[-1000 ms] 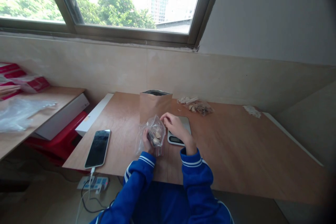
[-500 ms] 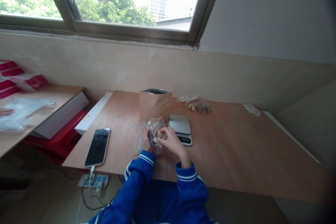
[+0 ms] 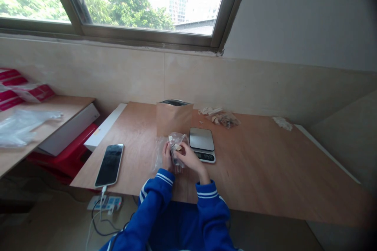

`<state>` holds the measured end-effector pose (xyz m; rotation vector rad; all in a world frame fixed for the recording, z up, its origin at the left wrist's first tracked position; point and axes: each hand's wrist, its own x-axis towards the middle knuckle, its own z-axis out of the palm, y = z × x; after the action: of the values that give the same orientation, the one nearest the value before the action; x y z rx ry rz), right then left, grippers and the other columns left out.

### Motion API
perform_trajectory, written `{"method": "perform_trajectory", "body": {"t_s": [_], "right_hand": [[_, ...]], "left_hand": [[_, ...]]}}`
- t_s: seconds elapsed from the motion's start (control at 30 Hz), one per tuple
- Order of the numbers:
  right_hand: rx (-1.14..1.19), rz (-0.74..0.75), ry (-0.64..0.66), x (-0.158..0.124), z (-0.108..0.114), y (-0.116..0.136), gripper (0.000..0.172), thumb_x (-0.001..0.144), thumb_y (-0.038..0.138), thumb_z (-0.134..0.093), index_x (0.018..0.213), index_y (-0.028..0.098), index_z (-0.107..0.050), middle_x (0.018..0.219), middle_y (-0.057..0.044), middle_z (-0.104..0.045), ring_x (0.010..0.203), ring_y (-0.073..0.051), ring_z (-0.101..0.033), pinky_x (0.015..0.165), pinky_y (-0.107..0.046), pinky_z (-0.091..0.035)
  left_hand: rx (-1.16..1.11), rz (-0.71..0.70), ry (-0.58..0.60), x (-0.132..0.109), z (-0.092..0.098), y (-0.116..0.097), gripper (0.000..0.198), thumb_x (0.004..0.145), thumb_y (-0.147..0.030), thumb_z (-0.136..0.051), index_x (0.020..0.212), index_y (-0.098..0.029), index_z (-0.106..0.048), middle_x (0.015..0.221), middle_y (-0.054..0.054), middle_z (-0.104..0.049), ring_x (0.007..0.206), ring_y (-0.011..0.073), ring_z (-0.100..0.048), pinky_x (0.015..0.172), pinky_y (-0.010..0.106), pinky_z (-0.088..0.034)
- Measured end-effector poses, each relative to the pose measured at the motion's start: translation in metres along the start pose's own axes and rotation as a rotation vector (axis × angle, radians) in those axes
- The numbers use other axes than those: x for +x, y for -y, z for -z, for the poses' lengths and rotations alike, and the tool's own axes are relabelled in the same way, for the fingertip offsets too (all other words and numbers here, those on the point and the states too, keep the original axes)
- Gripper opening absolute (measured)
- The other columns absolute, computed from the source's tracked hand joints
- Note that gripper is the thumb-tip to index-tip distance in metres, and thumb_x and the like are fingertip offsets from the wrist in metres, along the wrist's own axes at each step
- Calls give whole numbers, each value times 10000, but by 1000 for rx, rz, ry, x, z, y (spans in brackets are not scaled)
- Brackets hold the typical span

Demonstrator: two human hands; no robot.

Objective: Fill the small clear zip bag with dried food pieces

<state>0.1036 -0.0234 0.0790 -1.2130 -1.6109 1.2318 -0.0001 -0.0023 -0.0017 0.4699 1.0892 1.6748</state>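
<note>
Clear plastic bag [image 3: 177,141] of pale dried slices is held just above or on the near part of the wooden table [image 3: 265,172], in front of the body and just left of the digital kitchen scale [image 3: 202,145]; contact with the table can't be confirmed. Change: the right hand [image 3: 190,159] has come off the scale, where it sat a second ago, and moved onto the bag, so both hands now work it. Scale plate is fully uncovered, nothing on it. Right fingers [image 3: 180,150] are narrow, pinching the bag's front near a slice. Left hand [image 3: 167,157] cups the bag's left side, fingers closed on the film. Behind: upright kraft pouch [image 3: 174,117], open at the top. Further right: small heap of dried slices [image 3: 220,118]. Left: smartphone [image 3: 109,165], face up and cabled.
</note>
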Motion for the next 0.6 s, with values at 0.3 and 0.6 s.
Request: {"method": "perform_trajectory", "body": {"t_s": [0.3,0.6], "right_hand": [[-173,5,-184,12,-15,-10,167,768,262,-607,918,189,-608,870,-43,-644,838,-208,-615,784,-342,-498],[-139,58,-364,-11,1,12,204,868,440,-482,875,235,-486,700,13,-532,642,-185,-554,638,-302,-462]], "left_hand": [[29,-20,126,-6,-2,-5,245,778,-413,-649,911,-208,-667,933,62,-678,923,221,-634,890,364,-494],[53,-69,-10,-4,-5,-10,274,857,-447,-519,931,-195,-596,976,66,-629,939,191,-589,864,327,-462]]}}
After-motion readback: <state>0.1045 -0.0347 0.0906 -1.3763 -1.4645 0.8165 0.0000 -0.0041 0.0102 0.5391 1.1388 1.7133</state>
